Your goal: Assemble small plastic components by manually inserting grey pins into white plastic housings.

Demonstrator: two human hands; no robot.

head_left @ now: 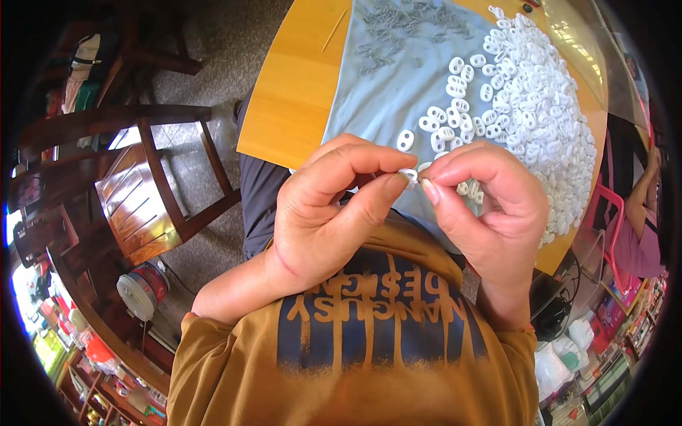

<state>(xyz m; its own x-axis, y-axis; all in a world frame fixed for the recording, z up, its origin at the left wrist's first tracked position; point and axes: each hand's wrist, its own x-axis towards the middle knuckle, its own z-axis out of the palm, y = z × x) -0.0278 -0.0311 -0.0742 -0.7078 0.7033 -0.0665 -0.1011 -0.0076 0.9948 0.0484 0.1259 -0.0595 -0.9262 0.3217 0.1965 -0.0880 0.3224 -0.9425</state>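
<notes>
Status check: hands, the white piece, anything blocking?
Left hand and right hand pinching one small white plastic piece. Pile of white pieces beyond. Nothing blocking.

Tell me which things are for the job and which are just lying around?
For the job: left hand, right hand, small white piece pinched between them, white pieces pile, little metal springs, blue cloth.

Lying about: wooden chair, tape roll.
</notes>
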